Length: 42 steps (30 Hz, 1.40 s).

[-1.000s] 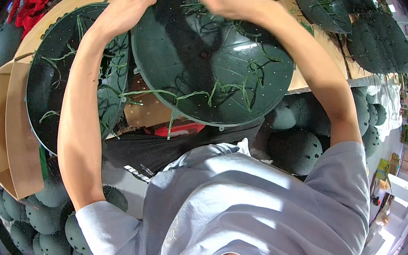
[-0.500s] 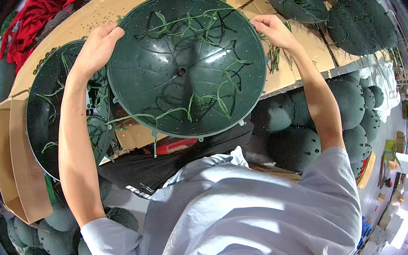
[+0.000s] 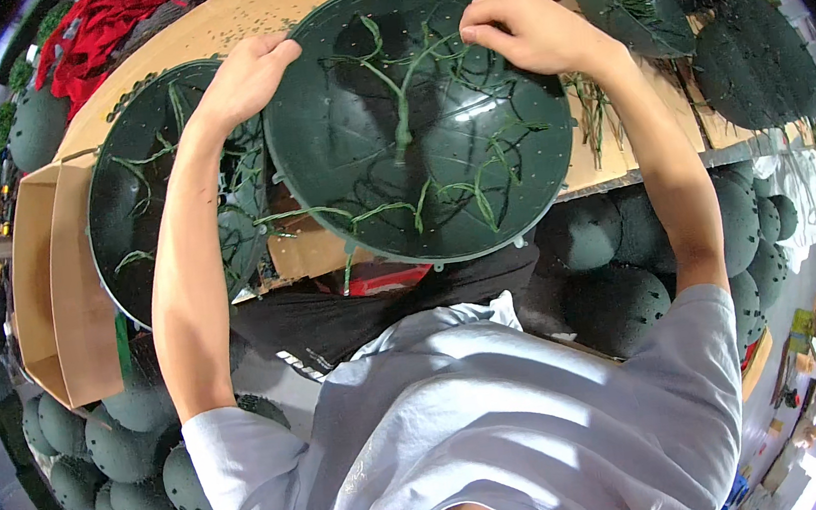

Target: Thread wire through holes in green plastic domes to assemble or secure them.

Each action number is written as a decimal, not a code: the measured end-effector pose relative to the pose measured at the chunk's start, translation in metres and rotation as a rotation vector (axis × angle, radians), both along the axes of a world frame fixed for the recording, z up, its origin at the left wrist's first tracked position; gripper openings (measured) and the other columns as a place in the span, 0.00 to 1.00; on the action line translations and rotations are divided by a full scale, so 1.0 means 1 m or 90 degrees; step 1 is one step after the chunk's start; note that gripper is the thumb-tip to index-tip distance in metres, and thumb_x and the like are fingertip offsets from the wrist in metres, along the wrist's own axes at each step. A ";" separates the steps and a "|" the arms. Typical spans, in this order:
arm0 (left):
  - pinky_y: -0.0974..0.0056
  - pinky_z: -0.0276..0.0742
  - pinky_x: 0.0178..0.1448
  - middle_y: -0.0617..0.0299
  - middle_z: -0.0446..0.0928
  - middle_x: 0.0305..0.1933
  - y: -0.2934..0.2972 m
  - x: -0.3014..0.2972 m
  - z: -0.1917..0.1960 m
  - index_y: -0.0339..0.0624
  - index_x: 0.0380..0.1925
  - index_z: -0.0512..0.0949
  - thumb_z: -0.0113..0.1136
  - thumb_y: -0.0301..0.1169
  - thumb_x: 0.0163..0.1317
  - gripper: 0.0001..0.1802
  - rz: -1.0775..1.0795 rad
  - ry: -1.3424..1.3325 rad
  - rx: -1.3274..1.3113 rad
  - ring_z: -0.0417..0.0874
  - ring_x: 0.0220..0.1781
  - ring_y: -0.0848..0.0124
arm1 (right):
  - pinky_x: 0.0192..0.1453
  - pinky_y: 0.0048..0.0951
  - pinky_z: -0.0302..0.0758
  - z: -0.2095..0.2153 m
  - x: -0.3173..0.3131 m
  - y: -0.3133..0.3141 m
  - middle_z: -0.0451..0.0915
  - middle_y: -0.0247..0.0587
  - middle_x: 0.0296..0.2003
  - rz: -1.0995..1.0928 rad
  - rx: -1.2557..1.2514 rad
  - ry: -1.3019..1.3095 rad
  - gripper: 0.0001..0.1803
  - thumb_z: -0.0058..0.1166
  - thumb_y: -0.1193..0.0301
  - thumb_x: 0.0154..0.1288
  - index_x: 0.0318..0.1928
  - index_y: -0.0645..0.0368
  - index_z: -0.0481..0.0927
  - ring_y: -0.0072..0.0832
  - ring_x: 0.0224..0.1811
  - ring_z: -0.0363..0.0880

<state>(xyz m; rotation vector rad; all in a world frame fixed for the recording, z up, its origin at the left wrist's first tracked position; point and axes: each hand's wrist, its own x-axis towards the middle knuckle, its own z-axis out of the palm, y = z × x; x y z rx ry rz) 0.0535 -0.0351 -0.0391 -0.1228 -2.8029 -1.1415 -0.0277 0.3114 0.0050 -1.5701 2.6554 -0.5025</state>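
Note:
A large dark green plastic half-sphere shell (image 3: 323, 129), its hollow side up, sits in front of me. My left hand (image 3: 249, 77) is closed on its upper left rim. Over the upper right rim, my right hand (image 3: 529, 32) pinches the end of a twisted green plastic strand (image 3: 403, 114). This strand forks and stretches down toward the middle of the shell. More green strands (image 3: 496, 185) run round the inside wall, and one trails over the left rim. Under my left forearm lies a second half-sphere shell (image 3: 127, 221), also with strands inside.
An open cardboard box (image 3: 84, 282) stands at the left. Dark green spheres pile up at lower left (image 3: 118, 444) and right (image 3: 625, 306). Stacked half shells (image 3: 759, 64) fill the far right of the cardboard-covered table (image 3: 651, 132). Red cloth (image 3: 101, 33) lies far left.
My right hand has moved left from the rim, over the shell, and now pulls a strand up from the middle. My left hand stays on the rim. The whole view has shifted slightly.

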 end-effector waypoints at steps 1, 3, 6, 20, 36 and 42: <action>0.59 0.76 0.53 0.49 0.82 0.35 -0.002 -0.002 0.003 0.30 0.43 0.78 0.52 0.38 0.70 0.19 0.007 -0.001 -0.002 0.81 0.40 0.63 | 0.51 0.42 0.80 -0.008 0.001 -0.005 0.86 0.50 0.39 0.007 -0.002 -0.001 0.14 0.54 0.63 0.74 0.44 0.61 0.85 0.46 0.43 0.85; 0.58 0.77 0.54 0.47 0.83 0.37 -0.007 -0.006 0.009 0.30 0.46 0.79 0.53 0.38 0.69 0.19 -0.028 -0.085 -0.099 0.84 0.44 0.63 | 0.52 0.47 0.79 -0.020 0.002 -0.012 0.85 0.50 0.39 -0.014 0.032 0.095 0.14 0.53 0.63 0.75 0.42 0.61 0.85 0.50 0.46 0.84; 0.56 0.78 0.52 0.50 0.82 0.38 0.008 0.005 0.011 0.34 0.44 0.82 0.61 0.38 0.69 0.16 0.035 0.205 -0.158 0.84 0.45 0.60 | 0.53 0.48 0.78 -0.023 0.005 -0.016 0.85 0.50 0.39 -0.011 0.022 0.088 0.14 0.53 0.63 0.75 0.41 0.61 0.84 0.50 0.47 0.83; 0.49 0.82 0.53 0.44 0.87 0.34 0.111 0.040 0.032 0.36 0.36 0.88 0.67 0.57 0.63 0.29 -0.144 -0.223 -0.399 0.89 0.45 0.47 | 0.40 0.41 0.76 -0.028 0.014 -0.016 0.84 0.50 0.32 -0.063 -0.166 -0.061 0.15 0.52 0.64 0.76 0.44 0.64 0.84 0.44 0.33 0.81; 0.57 0.83 0.44 0.50 0.87 0.36 0.064 0.061 0.056 0.38 0.47 0.85 0.66 0.33 0.67 0.12 -0.050 0.087 -0.263 0.90 0.37 0.56 | 0.49 0.49 0.77 -0.018 0.018 -0.020 0.85 0.51 0.36 -0.118 -0.065 0.067 0.14 0.50 0.64 0.76 0.44 0.60 0.85 0.53 0.43 0.82; 0.54 0.83 0.44 0.48 0.86 0.39 0.054 0.062 0.050 0.42 0.45 0.85 0.63 0.30 0.69 0.09 -0.103 0.242 -0.368 0.88 0.41 0.50 | 0.62 0.44 0.78 -0.025 0.023 -0.039 0.85 0.51 0.52 -0.020 -0.238 0.238 0.21 0.58 0.66 0.71 0.60 0.60 0.79 0.49 0.56 0.83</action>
